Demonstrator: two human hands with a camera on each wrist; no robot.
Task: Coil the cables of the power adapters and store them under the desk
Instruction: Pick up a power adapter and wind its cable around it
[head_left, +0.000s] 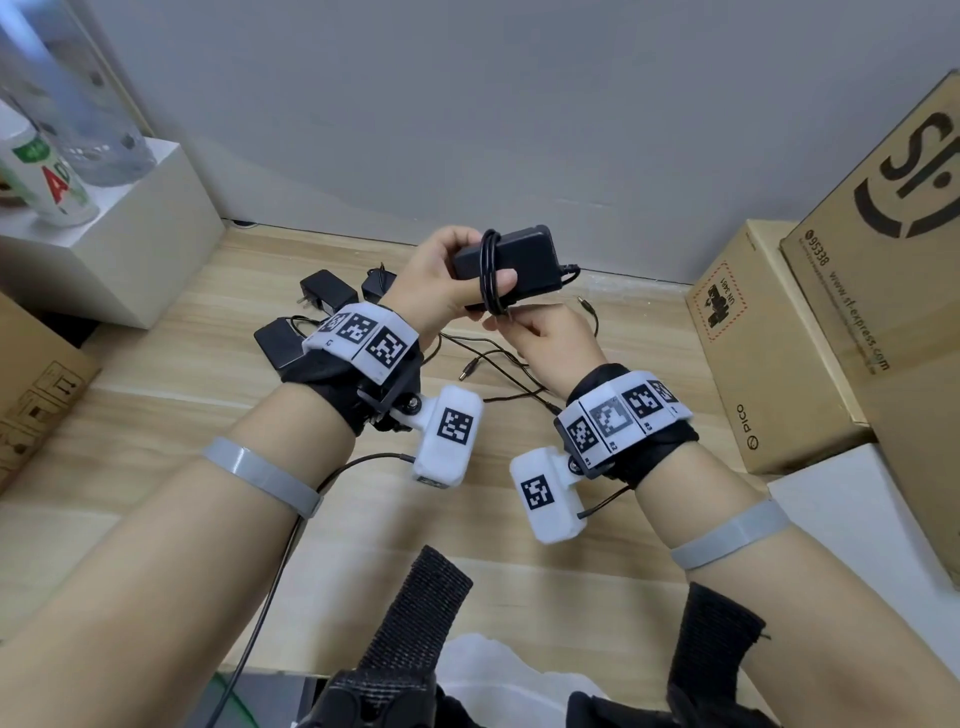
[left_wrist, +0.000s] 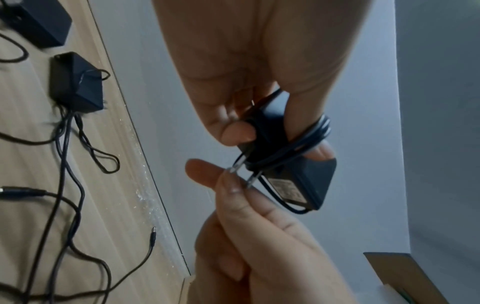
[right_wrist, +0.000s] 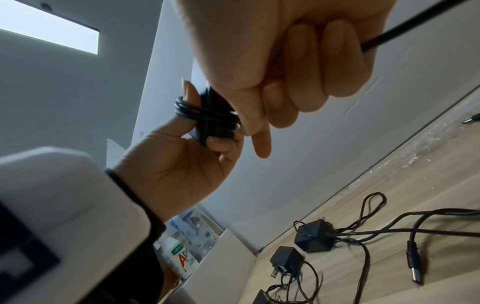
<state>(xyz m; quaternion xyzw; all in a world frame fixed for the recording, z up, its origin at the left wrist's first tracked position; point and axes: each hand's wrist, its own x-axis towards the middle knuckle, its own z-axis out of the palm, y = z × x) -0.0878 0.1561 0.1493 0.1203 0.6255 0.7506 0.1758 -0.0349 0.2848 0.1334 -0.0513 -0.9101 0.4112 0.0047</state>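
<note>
My left hand (head_left: 441, 280) grips a black power adapter (head_left: 519, 257) in the air above the wooden floor. Its thumb presses on several turns of black cable (head_left: 489, 270) wound round the adapter's body. Just below it, my right hand (head_left: 550, 332) has its fingers curled round the same cable, fingertips by the adapter's metal prongs (left_wrist: 235, 166). In the left wrist view the wound adapter (left_wrist: 296, 174) sits between both hands. Three more adapters (head_left: 324, 291) (head_left: 375, 283) (head_left: 280, 345) lie on the floor under my left wrist, with their loose cables (head_left: 493, 358) tangled beneath my hands.
Cardboard boxes (head_left: 769, 343) (head_left: 883, 249) stand against the wall on the right. At the left are a white box (head_left: 130, 249) bearing a bottle (head_left: 49, 176) and another carton (head_left: 31, 400). A grey wall closes the back. Wooden floor (head_left: 597, 551) lies near me.
</note>
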